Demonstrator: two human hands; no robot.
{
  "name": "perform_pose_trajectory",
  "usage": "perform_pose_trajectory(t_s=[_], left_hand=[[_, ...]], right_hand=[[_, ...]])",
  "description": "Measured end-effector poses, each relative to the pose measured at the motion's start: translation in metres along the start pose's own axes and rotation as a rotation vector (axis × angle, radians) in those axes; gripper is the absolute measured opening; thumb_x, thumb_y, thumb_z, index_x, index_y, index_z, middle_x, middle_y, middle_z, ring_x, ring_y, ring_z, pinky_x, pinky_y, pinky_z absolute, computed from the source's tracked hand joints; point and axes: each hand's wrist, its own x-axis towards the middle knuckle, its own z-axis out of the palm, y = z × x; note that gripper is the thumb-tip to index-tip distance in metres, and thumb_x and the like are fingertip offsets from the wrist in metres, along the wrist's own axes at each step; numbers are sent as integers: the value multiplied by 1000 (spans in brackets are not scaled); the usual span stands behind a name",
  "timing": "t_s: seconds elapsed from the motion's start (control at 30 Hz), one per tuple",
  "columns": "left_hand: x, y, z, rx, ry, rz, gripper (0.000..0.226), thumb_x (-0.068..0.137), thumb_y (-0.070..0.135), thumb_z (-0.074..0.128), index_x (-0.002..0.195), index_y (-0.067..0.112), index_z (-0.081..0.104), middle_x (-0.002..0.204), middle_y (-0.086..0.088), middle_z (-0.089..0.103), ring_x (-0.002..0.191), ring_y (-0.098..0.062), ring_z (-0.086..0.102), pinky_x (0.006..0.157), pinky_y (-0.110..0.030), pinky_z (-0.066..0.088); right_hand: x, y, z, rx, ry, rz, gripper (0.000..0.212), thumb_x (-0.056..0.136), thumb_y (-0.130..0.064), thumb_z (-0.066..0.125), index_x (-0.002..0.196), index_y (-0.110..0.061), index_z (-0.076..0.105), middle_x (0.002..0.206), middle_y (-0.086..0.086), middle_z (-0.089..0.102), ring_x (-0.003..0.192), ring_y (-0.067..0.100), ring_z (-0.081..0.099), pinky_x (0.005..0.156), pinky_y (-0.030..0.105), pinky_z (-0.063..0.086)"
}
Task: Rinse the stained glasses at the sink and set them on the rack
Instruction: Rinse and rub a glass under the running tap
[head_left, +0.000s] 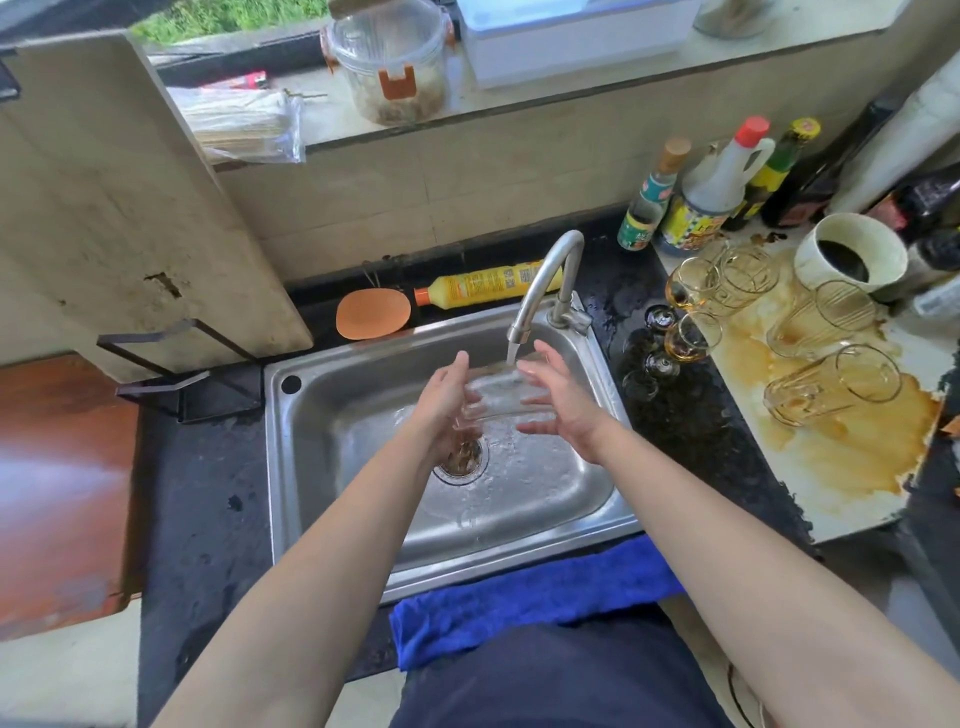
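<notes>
Nearest, at 6 o'clock, a blue cloth (535, 597) lies over the front rim of the steel sink (332, 374). Just beyond it, over the basin's middle, the left hand (449, 402) and right hand (553, 402) hold one clear glass (493, 392) between them, lying sideways. The left hand's fingers curl around one end; the right hand's palm and spread fingers press the other. The stream from the tap (545, 283) falls onto the glass just above the drain (461, 457).

To do this rinse well, I would turn the glass slowly under the stream so water sweeps the whole inner wall, tip the mouth down to drain, and keep a firm grip, since wet glass likely slips.

At 3 o'clock, on a board (841, 493) flooded with brown liquid, I count about five stained tumblers (831, 384) lying on their sides, some overlapping so the count is unsure. Just left of them, on the dark counter, three or four small glasses (691, 338) stand. A white cup (852, 254) sits behind. At 1 o'clock stand about four sauce bottles (722, 182). At 12 o'clock lie one yellow bottle (488, 283) and one orange scrubber (373, 314). At 9 o'clock a black wire rack (171, 364) holds one cutting board (119, 208); no glass is on it.
</notes>
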Motion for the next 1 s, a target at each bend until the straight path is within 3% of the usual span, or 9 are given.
perform_pose_trajectory(t_s=[0.07,0.17,0.33,0.43,0.5,0.63,0.77,0.9,1.0], left_hand=[[-2,3,-1,-85,-44,-57,40,103,49,42,123,17,54,101,-5,60,82,-18,57,64,-34,46],[-2,1,0,-151,-95,-38,32,100,41,40,107,15,57,89,-5,59,68,-18,54,59,-31,39],[2,-3,0,-156,5,-9,53,100,54,45,139,20,53,132,-4,56,80,-21,63,57,-29,39],[2,-3,-6,-195,31,-37,60,97,65,43,135,21,56,128,-5,62,75,-21,63,51,-25,36],[4,-3,-13,-237,28,-61,60,99,65,39,131,19,59,121,-9,67,69,-20,62,51,-25,38],[7,-3,-25,-328,27,-104,48,103,53,43,126,15,59,118,-13,70,90,-24,69,71,-36,55],[4,0,-24,-355,-52,-96,19,102,30,51,100,14,62,86,-7,70,76,-21,65,76,-36,48],[6,-1,-24,-259,-12,-123,41,103,46,46,123,14,60,118,-8,67,98,-25,67,79,-41,48],[4,0,-23,-262,-17,-167,45,102,54,45,115,15,64,105,-8,69,89,-25,65,79,-38,47]], right_hand=[[5,-1,2,-2,20,-44,58,99,-34,56,152,-32,33,129,-6,50,113,18,56,87,42,61],[10,-6,2,-25,70,-29,61,97,-46,58,151,-28,38,136,0,53,112,20,60,76,35,58],[15,-14,-1,-248,33,-48,86,74,-74,69,143,-29,45,146,-1,49,123,22,56,93,47,56],[14,-18,4,-299,-42,-119,60,81,-49,80,127,-32,45,140,-6,45,121,19,54,90,43,57],[14,-19,7,-300,-53,-145,70,78,-42,85,134,-27,46,135,-5,52,117,16,56,84,35,54],[14,-12,14,-321,25,-155,86,67,-49,91,136,-23,46,121,-8,58,110,8,58,92,33,51],[7,-11,12,-384,80,-176,82,69,-56,86,132,-21,47,115,-10,57,108,10,57,89,28,45],[7,-15,5,-519,-3,-188,97,61,-73,80,139,-29,45,108,-10,62,103,10,61,91,33,50],[6,-21,3,-453,-81,-189,84,75,-59,81,142,-28,42,115,-2,67,104,12,65,86,28,49]])
